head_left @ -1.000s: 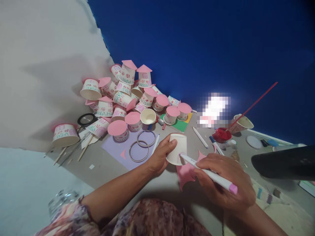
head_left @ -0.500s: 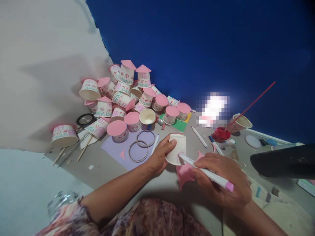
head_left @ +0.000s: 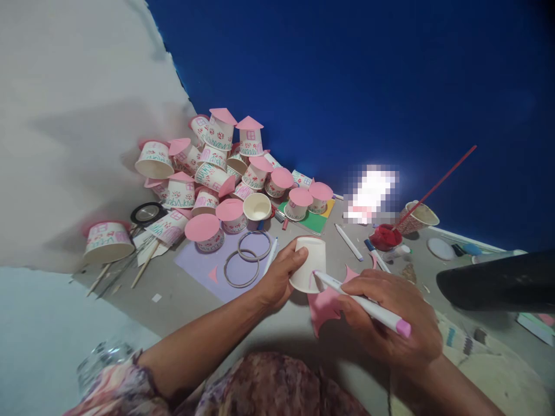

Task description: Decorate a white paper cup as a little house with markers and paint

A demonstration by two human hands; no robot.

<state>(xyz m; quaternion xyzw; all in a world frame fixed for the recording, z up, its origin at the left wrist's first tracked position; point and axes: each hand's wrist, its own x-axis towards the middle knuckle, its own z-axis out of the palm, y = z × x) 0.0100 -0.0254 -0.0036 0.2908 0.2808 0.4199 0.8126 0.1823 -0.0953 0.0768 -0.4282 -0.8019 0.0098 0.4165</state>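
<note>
Head: cup (head_left: 309, 260) in left hand (head_left: 280, 274), marker (head_left: 377, 310) in right hand (head_left: 411, 305).
Left fingers clamp the cup's side above tabletop (head_left: 177, 309); right fingers pinch marker, tip at cup. Presumably light, easily dented (paper, by its look); best held near rim.

Single head-worn view, looking forward and down, hands (head_left: 392, 318) close below, tabletop (head_left: 173, 300) beyond, blue wall (head_left: 325, 86) ahead
</note>
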